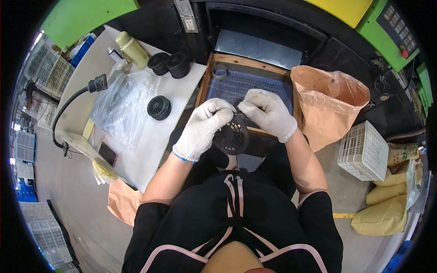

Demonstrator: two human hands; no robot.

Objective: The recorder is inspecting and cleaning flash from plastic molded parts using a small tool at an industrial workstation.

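Between my two gloved hands hangs a round black plastic grille (231, 136) with rows of slots, tilted in front of my body. My left hand (202, 129), in a white knit glove, is closed with thumb and fingers pinching the upper edge of the grille. Close beside it, my right hand (269, 113) is also closed, its fingertips at the top of the grille. What the right fingertips pinch is too small to make out. On the white table to my left stand stacks of similar black grilles (159, 108), with two more stacks (178, 65) farther back.
A wooden-framed bin (255, 59) with blue mesh lies ahead, a grey ring (220, 72) inside. The white table (180, 98) also bears plastic bags (125, 107), a bottle (132, 50) and a gooseneck lamp (68, 100). Rightward stand a paper bag (325, 109) and a white crate (364, 152).
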